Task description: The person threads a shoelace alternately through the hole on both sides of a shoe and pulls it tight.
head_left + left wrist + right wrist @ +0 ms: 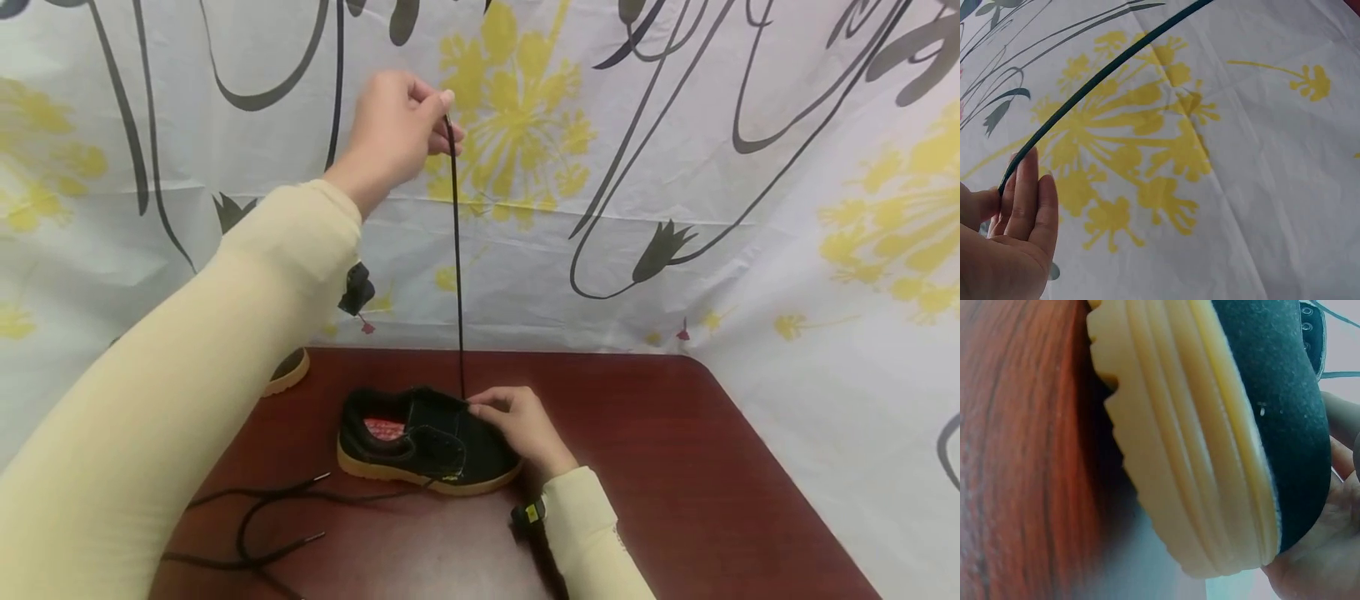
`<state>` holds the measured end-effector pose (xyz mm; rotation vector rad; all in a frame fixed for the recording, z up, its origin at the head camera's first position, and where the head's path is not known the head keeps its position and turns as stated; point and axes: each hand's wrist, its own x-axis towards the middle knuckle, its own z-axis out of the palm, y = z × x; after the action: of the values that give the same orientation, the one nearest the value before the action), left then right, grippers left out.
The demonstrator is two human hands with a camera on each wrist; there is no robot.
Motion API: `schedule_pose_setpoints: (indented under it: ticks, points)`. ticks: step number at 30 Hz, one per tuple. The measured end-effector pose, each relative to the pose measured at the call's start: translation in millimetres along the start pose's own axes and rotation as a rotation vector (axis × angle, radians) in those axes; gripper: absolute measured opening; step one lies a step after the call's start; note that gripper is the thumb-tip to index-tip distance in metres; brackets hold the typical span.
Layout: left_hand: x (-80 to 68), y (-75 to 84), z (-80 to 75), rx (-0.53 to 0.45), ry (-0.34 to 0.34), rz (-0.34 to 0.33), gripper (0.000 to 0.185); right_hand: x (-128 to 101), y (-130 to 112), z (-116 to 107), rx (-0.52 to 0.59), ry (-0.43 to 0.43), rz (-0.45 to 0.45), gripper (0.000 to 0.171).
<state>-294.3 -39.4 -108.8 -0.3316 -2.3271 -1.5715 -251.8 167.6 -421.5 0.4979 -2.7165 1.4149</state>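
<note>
A black shoe point(480, 446) with a tan sole stands on the table, toe to the right. High above it, my left hand point(401, 117) pinches the end of a dark shoelace point(456, 233) between thumb and fingers. The lace runs taut down to the shoe's far side by the eyelets. At that spot the thumb and forefinger of my right hand point(521, 421) pinch the shoe's upper edge; exactly what lies between the fingertips is hidden. The left wrist view shows the lace point(1104, 72) leaving the fingers. In the right wrist view the toe and ridged sole point(1191, 444) cover part of the hand.
Another lace end trails from the shoe's near side. Loose dark laces point(255, 517) with metal tips lie at the table's left front. Part of a second shoe point(288, 372) shows behind my left arm. A flower-patterned cloth point(675, 150) hangs behind the reddish-brown table point(637, 433).
</note>
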Motion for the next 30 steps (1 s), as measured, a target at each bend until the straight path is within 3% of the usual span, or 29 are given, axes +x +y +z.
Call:
schedule_pose_setpoints:
  ticks: [5,9,14,17,19,24,28,30]
  points:
    - [-4.7,5.6,-6.7,0.004,0.007,0.034,0.034,0,-2,0,0.009,0.008,0.012,0.012]
    - [-14.4,5.8,-10.1,-0.010,-0.040,0.040,0.031,0,-6,-1,0.012,0.004,0.025,0.012]
    - [-41.4,1.6,-17.2,0.020,-0.130,0.138,0.026,-3,-15,-8,0.000,-0.054,0.028,0.016]
    - [-60.4,-1.5,-20.7,0.021,-0.146,0.214,0.024,-6,-26,-18,0.071,-0.065,0.035,0.021]
    - [-72.7,-4.5,-22.7,0.015,-0.141,0.257,0.023,-8,-38,-26,0.133,-0.027,0.024,0.023]
    - [-101.8,-13.9,-27.1,-0.015,-0.148,0.328,0.018,-16,-78,-42,0.237,0.090,-0.133,0.034]
    - [-122.3,-20.9,-29.8,-0.007,-0.179,0.410,0.015,-25,-121,-50,0.272,0.066,-0.335,0.038]
    - [-130.4,-26.1,-29.5,0.014,-0.192,0.494,0.014,-29,-143,-52,0.322,0.020,-0.463,0.040]
